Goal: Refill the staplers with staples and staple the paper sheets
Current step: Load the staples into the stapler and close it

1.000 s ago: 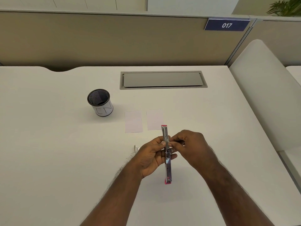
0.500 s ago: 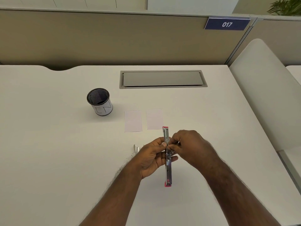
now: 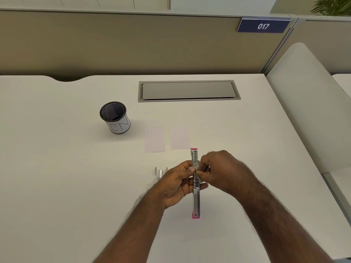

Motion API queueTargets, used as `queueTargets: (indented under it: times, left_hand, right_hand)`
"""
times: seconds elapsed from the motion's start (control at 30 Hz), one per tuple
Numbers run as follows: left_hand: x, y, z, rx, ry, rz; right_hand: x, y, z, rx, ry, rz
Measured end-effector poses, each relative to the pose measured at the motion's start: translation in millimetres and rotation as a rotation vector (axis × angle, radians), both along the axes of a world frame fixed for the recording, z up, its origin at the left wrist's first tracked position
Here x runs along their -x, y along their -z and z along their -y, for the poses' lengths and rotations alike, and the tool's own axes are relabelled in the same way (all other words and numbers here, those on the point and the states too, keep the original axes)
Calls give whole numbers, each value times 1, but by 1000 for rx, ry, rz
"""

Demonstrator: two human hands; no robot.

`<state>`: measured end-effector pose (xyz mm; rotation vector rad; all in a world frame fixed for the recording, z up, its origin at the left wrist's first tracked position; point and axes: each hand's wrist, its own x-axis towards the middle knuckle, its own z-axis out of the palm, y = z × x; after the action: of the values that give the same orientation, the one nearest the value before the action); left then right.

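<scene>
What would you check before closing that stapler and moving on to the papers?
1. Stapler opened out flat: ok.
2. Left hand grips its middle: ok.
3. Right hand pinches at the channel: ok; staples between its fingers: cannot tell.
4. Staples seated in the channel: cannot tell, hidden by fingers.
5. Two papers flat on the desk, apart, not stacked: not ok for stapling.
6. Spare metal piece beside the left hand: ok.

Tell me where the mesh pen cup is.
In the head view, the mesh pen cup stands upright on the desk, left of the two paper sheets and beyond the hands.
</scene>
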<state>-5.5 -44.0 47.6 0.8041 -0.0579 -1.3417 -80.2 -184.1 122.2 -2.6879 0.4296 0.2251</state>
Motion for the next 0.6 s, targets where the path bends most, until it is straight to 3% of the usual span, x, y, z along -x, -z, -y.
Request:
queueTargets:
  times: [0.6]
  left_hand:
    - [-2,-3,-3,-19,-3,-18]
  right_hand:
    - [7,1,3,-46,27,37]
